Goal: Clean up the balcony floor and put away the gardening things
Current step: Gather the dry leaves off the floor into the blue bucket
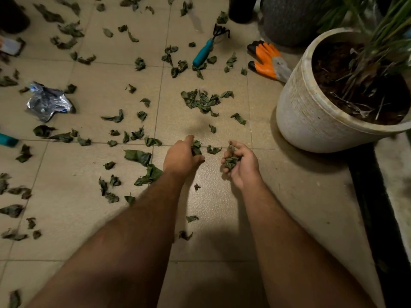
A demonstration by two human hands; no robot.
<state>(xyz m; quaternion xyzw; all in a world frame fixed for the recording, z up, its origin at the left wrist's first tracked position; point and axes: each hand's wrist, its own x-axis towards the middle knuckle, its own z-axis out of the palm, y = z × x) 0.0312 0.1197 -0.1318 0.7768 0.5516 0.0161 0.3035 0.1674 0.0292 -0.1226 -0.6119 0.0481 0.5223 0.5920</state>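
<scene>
At the far left, a crumpled silver foil wrapper [47,101] lies on the beige tiled balcony floor [222,207], with a teal handle end [7,140] cut off by the frame edge below it. Dry, curled dark-green leaves [138,156] are scattered over most of the tiles, a denser heap [203,101] lying ahead of the hands.

A clump of leaves is gripped in the curled fingers of the left hand [181,157], close to the floor. Just to its right, the right hand [241,161] is turned palm-up and loosely cupped around a small pile of leaves.

Farther back lie a teal-handled black hand rake [205,50] and, to its right, an orange-and-grey gardening glove [268,60] beside a large off-white plant pot [311,107].

No bin or bag is seen, so both handfuls would probably have to be carried. The cupped grip looks shallow; brittle pieces could spill or crumble if more are added. If the rake's tines are overlooked while leaves are gathered near them, a finger could be scraped.
</scene>
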